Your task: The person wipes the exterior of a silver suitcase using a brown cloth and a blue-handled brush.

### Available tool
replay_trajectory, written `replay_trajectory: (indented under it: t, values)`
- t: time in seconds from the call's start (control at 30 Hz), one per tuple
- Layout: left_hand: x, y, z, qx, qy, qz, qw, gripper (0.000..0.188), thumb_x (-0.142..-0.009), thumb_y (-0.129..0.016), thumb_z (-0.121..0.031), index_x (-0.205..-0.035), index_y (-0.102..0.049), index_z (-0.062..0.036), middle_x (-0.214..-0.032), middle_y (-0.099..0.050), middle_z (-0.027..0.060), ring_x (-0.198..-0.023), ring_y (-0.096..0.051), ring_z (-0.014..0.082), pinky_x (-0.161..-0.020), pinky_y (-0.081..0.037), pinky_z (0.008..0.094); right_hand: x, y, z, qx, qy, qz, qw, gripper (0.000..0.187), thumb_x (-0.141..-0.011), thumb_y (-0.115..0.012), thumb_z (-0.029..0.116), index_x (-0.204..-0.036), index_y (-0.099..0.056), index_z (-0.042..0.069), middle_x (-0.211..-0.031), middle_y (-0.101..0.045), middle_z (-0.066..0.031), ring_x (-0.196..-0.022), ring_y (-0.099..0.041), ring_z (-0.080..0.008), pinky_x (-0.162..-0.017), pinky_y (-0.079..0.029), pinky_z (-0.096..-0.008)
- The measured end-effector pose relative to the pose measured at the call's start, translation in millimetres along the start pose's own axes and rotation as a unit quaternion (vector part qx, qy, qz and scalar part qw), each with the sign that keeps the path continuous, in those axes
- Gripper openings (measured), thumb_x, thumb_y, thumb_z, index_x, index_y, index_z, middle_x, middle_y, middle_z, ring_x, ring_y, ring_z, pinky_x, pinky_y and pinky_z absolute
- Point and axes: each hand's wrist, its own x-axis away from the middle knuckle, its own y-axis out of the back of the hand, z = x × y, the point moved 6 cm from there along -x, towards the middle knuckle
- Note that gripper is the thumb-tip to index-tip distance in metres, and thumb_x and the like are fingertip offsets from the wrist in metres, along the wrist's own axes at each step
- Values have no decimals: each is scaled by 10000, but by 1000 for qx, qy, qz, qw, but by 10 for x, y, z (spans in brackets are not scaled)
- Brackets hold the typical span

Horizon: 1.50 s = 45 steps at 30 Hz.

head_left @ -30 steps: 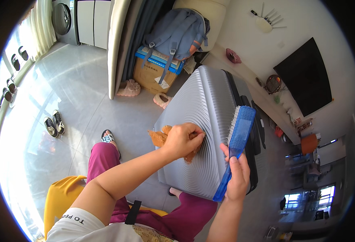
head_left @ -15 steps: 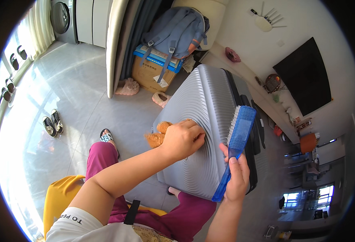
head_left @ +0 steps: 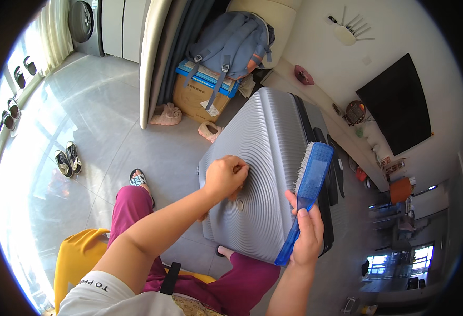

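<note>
A grey ribbed hard-shell suitcase (head_left: 250, 126) stands tilted in front of me between my legs. My left hand (head_left: 225, 178) is closed against its broad ridged face, above the small round emblem (head_left: 240, 206). Its fingers are around a fuzzy brown cloth (head_left: 203, 216), now mostly hidden behind the hand and wrist. In my right hand (head_left: 309, 231) is a blue scrub brush (head_left: 314, 176) with pale bristles, held by its handle. The brush is upright by the suitcase's right edge, bristles facing left.
Behind the suitcase, a blue-grey backpack (head_left: 229, 45) rests on a cardboard box (head_left: 194, 100). Pink slippers (head_left: 166, 114) lie near the box, and dark sneakers (head_left: 68, 159) on the floor at left. A yellow seat (head_left: 79, 258) is beneath me. A long ledge (head_left: 331, 118) runs along the right wall.
My left hand has moved left and slightly down across the suitcase face. The brown cloth, plainly visible before, is now largely covered. My right hand and the brush have barely shifted.
</note>
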Motion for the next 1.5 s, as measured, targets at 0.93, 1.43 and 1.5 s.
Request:
replay_trajectory:
  t: [0.93,1.43,1.5]
  values:
    - [299,-63,-530,50,-228,64,970,50,-789,-694,-48,-806,-659,-17,-731,-627,85,-547,-621,187,-509,-492,301,12,40,-20,20,-5,6,1000,399,-952,-458,206,-1233,-541,-66,-1230,-615,-204,-986,-481,-115,-940,-323,-267]
    - [724,-56,532,726,459,45,510,311,-978,-486,-375,-1043,-586,-88,-994,-623,137,-956,-621,330,-825,-509,559,22,35,-3,-1,1,10,1000,417,-957,-454,212,-1239,-527,-86,-1239,-606,-222,-1002,-490,-135,-962,-309,-279]
    - [782,-18,486,744,417,94,513,341,-982,-470,-391,-1054,-588,-79,-1014,-631,147,-962,-623,344,-826,-505,578,27,20,5,2,11,-1,1000,364,-960,-453,187,-1203,-564,-61,-1240,-609,-170,-972,-490,-127,-924,-353,-281]
